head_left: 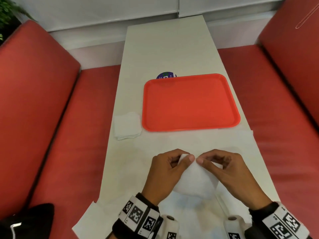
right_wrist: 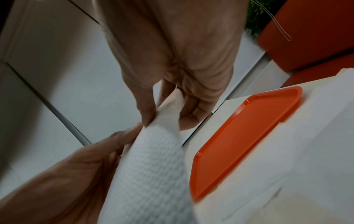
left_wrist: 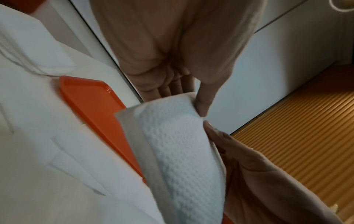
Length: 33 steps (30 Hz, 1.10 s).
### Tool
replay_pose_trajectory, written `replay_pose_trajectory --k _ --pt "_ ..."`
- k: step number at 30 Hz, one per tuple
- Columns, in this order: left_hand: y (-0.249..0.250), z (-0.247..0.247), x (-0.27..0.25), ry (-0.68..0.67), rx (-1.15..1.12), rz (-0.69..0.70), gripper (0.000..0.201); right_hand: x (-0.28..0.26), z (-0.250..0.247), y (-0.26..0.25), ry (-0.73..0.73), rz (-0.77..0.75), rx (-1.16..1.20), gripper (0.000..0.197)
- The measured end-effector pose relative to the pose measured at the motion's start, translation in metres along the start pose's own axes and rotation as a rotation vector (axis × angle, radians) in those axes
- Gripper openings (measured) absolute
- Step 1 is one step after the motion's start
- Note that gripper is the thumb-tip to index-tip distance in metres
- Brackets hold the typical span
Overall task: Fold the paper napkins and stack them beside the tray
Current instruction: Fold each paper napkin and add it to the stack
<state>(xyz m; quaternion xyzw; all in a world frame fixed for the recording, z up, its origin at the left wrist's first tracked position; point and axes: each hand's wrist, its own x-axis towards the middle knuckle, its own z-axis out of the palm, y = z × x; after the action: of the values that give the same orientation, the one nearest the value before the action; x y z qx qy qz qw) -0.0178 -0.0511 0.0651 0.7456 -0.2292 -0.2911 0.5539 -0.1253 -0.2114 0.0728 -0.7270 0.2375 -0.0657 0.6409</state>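
Note:
Both hands hold one white embossed napkin (head_left: 196, 180) up over the near end of the table. My left hand (head_left: 187, 156) pinches its top edge between thumb and fingers, and my right hand (head_left: 201, 160) pinches the same edge right beside it, thumbs almost touching. The napkin (left_wrist: 178, 151) hangs doubled below the pinch. In the right wrist view the napkin (right_wrist: 153, 166) runs down from the fingertips. A small stack of folded napkins (head_left: 127, 125) lies on the table against the left side of the empty red tray (head_left: 189, 102).
Unfolded white napkins (head_left: 215, 140) lie flat on the white table (head_left: 165, 54) under and around my hands. A round blue sticker (head_left: 166, 75) shows behind the tray. Red benches (head_left: 72, 135) flank the narrow table; a black bag (head_left: 25, 221) sits at lower left.

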Motion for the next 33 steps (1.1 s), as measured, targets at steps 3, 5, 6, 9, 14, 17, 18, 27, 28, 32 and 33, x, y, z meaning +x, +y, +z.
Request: replay_pose_trajectory --k 3,5,6,9,14,17,18,27,28,32,33 --pt "-0.006 -0.022 0.002 0.006 0.001 0.013 0.019 0.005 0.013 -0.007 -0.025 0.019 0.031 0.010" --pt "-0.010 -0.041 0.003 0.002 -0.032 0.018 0.021 0.011 0.019 -0.015 -0.030 0.034 0.076 0.010" --pt "-0.012 -0.051 0.004 0.001 -0.063 0.019 0.024 0.013 0.021 -0.019 -0.017 0.032 0.080 0.010" --pt "-0.020 -0.083 0.009 0.053 -0.170 -0.013 0.034 0.026 0.025 -0.022 0.120 0.022 0.118 0.008" --pt "-0.030 -0.113 0.017 0.035 -0.180 -0.038 0.029 0.042 0.070 -0.022 -0.067 0.130 0.175 0.045" --pt "-0.036 -0.119 0.022 0.020 -0.217 -0.077 0.030 0.053 0.099 -0.020 -0.046 0.174 0.169 0.023" --pt "-0.040 -0.122 0.023 0.010 -0.233 -0.100 0.032 0.057 0.104 -0.019 -0.002 0.176 0.173 0.018" --pt "-0.083 -0.181 0.078 0.325 -0.239 -0.267 0.033 0.088 0.115 -0.012 0.185 0.170 0.176 0.013" --pt "-0.091 -0.190 0.091 0.387 -0.207 -0.278 0.029 0.087 0.112 -0.010 0.204 0.172 0.174 0.013" --pt "-0.121 -0.215 0.129 0.509 0.051 -0.309 0.027 0.068 0.097 0.007 0.273 0.222 0.116 0.010" --pt "-0.127 -0.217 0.134 0.527 0.147 -0.333 0.026 0.062 0.093 0.012 0.290 0.239 0.087 0.009"
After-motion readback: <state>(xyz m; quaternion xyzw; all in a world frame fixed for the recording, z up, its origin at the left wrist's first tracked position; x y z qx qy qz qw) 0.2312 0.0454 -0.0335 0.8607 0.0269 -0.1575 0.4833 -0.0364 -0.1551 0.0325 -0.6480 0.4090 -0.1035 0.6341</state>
